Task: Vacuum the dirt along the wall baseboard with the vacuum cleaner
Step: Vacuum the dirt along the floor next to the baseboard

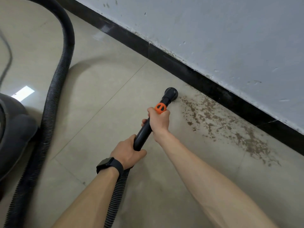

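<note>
A black vacuum wand (pixel 143 134) with an orange collar (pixel 160 108) slants toward the wall. Its round black nozzle (pixel 171 93) rests on the tiled floor, just left of a band of brown dirt (pixel 228 127) that runs along the black baseboard (pixel 205 83). My right hand (pixel 160 120) grips the wand just below the orange collar. My left hand (pixel 127 151), with a dark watch on the wrist, grips the wand's lower end where the ribbed hose begins.
The ribbed black hose (pixel 54 89) loops up the left side and back to the dark vacuum body (pixel 14 134) at the left edge. A thin cord (pixel 7 60) lies on the beige tiles at far left. A scuffed pale wall (pixel 230 38) rises above the baseboard.
</note>
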